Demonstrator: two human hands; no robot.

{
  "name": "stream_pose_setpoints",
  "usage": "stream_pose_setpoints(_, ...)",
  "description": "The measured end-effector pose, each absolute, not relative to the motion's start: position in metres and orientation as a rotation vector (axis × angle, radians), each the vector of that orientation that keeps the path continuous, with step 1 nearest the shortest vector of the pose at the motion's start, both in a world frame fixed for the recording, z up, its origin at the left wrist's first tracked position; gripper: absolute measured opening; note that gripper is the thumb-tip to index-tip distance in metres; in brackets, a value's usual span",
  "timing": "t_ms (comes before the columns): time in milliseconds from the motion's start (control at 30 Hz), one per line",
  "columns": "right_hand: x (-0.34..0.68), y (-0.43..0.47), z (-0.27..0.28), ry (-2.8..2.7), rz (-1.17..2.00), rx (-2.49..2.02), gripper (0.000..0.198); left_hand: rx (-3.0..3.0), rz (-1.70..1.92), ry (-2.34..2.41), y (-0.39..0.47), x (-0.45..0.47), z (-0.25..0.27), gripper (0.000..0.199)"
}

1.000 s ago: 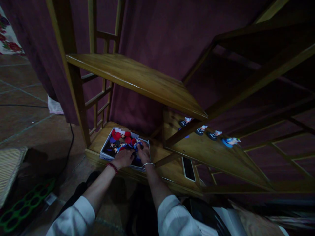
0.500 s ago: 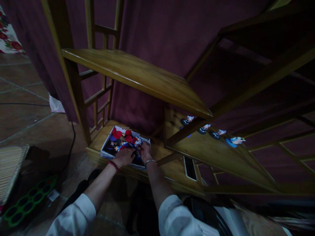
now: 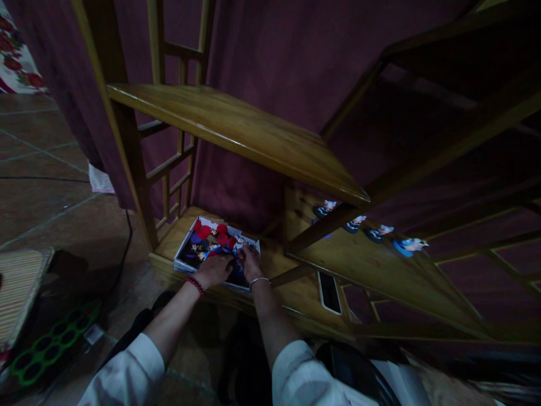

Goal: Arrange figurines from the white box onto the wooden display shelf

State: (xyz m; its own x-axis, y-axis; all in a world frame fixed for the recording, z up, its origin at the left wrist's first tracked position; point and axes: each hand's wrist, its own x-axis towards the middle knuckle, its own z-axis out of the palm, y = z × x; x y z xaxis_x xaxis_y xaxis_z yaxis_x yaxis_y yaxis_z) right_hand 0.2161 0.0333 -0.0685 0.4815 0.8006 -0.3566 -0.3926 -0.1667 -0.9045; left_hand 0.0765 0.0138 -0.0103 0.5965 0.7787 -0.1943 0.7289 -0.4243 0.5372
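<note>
A shallow white cardboard box (image 3: 180, 266) stands on the low wooden shelf, filled with several small figurines (image 3: 210, 231) in red, blue and black. My left hand (image 3: 214, 269) reaches over the box's front edge, its fingers curled down among the figurines; what they touch is hidden. At the right end of the box, my right hand (image 3: 250, 263) has its fingers closed around a small blue-and-white figurine (image 3: 239, 243). A red bead bracelet is on my left wrist and a silver bracelet on my right.
Above the box juts a wooden shelf board (image 3: 236, 129). Several figurines on round bases (image 3: 376, 233) stand on the shelf to the right. A phone (image 3: 329, 292) lies right of the box. On the floor at left are a green holder with round holes (image 3: 51, 352) and a woven stool (image 3: 25, 287).
The view has shifted very slightly. Both hands stay in the box, with my right fingers moving a little at the blue-and-white figurine.
</note>
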Motion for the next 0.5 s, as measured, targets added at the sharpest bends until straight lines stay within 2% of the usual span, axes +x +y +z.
stream_pose_setpoints(300, 0.2143, 0.0318, -0.0717, -0.324, 1.078, -1.335, 0.025, 2.209, 0.146, 1.187, 0.0156, 0.0767, -0.009, 0.044)
stream_pose_setpoints(500, 0.2159, 0.03, -0.0744, -0.504, 1.058, -1.372, 0.031, 2.208, 0.136, 1.197, 0.0166, 0.0773, -0.0108, 0.045)
